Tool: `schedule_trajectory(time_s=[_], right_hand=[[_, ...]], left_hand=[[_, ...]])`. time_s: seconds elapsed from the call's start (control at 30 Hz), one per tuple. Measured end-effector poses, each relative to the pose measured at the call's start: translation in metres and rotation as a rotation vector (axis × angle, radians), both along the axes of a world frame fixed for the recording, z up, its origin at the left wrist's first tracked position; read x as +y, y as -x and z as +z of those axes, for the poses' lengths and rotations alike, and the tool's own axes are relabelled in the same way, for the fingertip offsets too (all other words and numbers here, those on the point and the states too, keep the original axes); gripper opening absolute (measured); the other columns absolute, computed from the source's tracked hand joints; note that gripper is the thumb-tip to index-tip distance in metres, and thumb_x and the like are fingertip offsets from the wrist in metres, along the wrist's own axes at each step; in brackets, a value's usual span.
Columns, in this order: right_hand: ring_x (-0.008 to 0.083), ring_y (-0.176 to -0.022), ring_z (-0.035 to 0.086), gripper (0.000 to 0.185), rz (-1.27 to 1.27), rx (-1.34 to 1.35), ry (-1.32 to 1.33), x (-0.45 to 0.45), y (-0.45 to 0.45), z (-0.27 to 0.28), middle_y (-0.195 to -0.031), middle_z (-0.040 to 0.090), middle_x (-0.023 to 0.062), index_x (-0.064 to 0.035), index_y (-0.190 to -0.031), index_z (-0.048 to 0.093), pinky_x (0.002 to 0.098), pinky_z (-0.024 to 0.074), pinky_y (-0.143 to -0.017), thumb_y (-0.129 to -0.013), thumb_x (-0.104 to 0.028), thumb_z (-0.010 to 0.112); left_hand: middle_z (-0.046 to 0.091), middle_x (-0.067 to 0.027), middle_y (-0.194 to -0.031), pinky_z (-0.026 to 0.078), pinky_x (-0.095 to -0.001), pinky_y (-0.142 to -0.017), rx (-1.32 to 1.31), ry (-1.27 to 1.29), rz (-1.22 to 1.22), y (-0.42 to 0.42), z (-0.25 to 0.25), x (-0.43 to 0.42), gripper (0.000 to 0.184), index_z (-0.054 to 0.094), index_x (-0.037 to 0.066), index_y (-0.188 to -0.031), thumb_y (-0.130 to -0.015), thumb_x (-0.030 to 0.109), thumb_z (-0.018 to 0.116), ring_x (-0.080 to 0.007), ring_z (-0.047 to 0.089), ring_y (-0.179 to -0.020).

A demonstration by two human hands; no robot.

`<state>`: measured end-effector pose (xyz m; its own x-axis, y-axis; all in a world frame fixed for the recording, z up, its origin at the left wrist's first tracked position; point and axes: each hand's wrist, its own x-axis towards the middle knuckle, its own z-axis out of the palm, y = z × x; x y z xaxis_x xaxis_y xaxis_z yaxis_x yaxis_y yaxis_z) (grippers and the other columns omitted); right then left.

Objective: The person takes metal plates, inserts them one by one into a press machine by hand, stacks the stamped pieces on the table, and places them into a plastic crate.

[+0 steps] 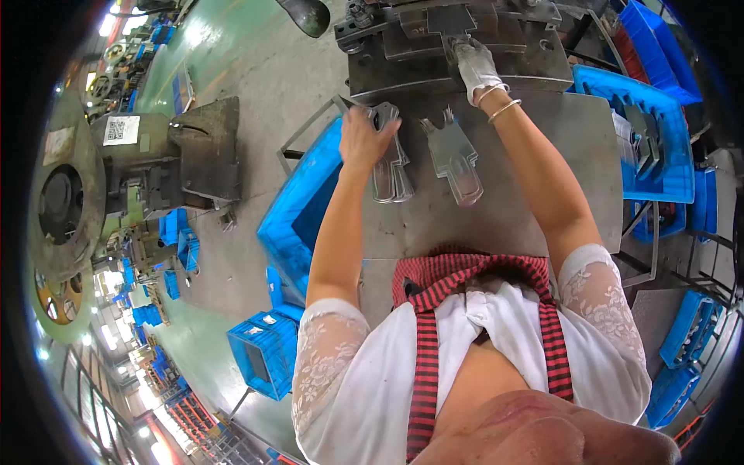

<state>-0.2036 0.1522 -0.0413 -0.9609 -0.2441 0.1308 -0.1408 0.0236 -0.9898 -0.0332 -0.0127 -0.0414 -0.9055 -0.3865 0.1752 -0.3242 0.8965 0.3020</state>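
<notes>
My right hand [474, 68], in a white glove, pinches the near end of a flat metal plate [451, 21] lying on the press die [387, 66]. My bare left hand [367, 139] is at a fanned stack of cut metal plates [392, 177], with thumb and fingers apart around its upper part. The hand covers some of the stack, so contact is partly hidden. Between the two arms, more shaped metal plates [452, 155] lie overlapped on the metal table [535, 186], their forked end toward the die.
A blue bin [298, 205] stands against the table's left side. On the right, another blue bin [674, 190] holds upright metal plates. A machine with a dark plate [209, 151] is farther left. A dark rounded object [308, 15] hangs at the top edge.
</notes>
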Motion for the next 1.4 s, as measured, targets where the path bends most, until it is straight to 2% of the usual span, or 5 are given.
schedule_trajectory(time_s=[0.43, 0.53, 0.63, 0.93, 1.4], right_hand=[[0.0248, -0.099, 0.049, 0.034, 0.134, 0.117, -1.050, 0.003, -0.004, 0.068, -0.106, 0.053, 0.0121, -0.0046, -0.105, 0.050, 0.0305, 0.0366, -0.089, -0.074, -0.008, 0.041], [0.0232, -0.096, 0.051, 0.037, -0.185, 1.410, -1.189, 0.020, 0.011, -0.016, -0.105, 0.053, 0.0135, -0.0041, -0.111, 0.045, 0.0292, 0.0388, -0.086, -0.074, -0.007, 0.043], [0.0219, -0.093, 0.051, 0.039, 0.102, -0.254, 0.289, 0.026, -0.020, 0.015, -0.104, 0.052, 0.0145, -0.0025, -0.115, 0.040, 0.0274, 0.0406, -0.082, -0.077, -0.004, 0.042], [0.0214, -0.084, 0.054, 0.024, 0.328, -0.063, -0.822, 0.110, -0.138, -0.008, -0.091, 0.055, 0.0169, -0.0036, -0.102, 0.050, 0.0302, 0.0437, -0.069, -0.080, -0.009, 0.044], [0.0279, -0.085, 0.055, 0.022, -0.023, 0.780, -0.889, 0.007, 0.021, -0.012, -0.087, 0.058, 0.0146, -0.0040, -0.086, 0.058, 0.0343, 0.0432, -0.077, -0.075, -0.010, 0.039]], left_hand=[[0.053, -0.0014, -0.059, 0.037, -0.0239, -0.046, 0.277, -0.865, 0.285, -0.065, -0.003, -0.038, 0.022, 0.056, 0.001, -0.071, -0.076, 0.023, 0.059, -0.0090, 0.045, -0.049], [0.049, 0.0046, -0.063, 0.034, -0.0216, -0.044, 0.318, -1.358, 0.268, -0.038, 0.033, -0.004, 0.015, 0.055, 0.008, -0.077, -0.077, 0.021, 0.060, -0.0054, 0.038, -0.048], [0.051, 0.0017, -0.064, 0.036, -0.0214, -0.045, 0.265, -1.469, 0.102, -0.005, 0.054, 0.040, 0.015, 0.054, 0.006, -0.077, -0.074, 0.019, 0.062, -0.0070, 0.045, -0.052], [0.054, -0.0054, -0.064, 0.045, -0.0277, -0.044, 0.304, -1.593, -0.008, 0.134, 0.034, 0.076, 0.013, 0.051, 0.002, -0.072, -0.075, 0.012, 0.059, -0.0133, 0.053, -0.052], [0.053, -0.0177, -0.098, 0.043, -0.0359, -0.075, -0.145, -0.092, 0.006, 0.060, 0.054, 0.018, 0.065, 0.047, -0.003, -0.099, -0.064, 0.049, 0.062, -0.0294, 0.053, -0.090]])
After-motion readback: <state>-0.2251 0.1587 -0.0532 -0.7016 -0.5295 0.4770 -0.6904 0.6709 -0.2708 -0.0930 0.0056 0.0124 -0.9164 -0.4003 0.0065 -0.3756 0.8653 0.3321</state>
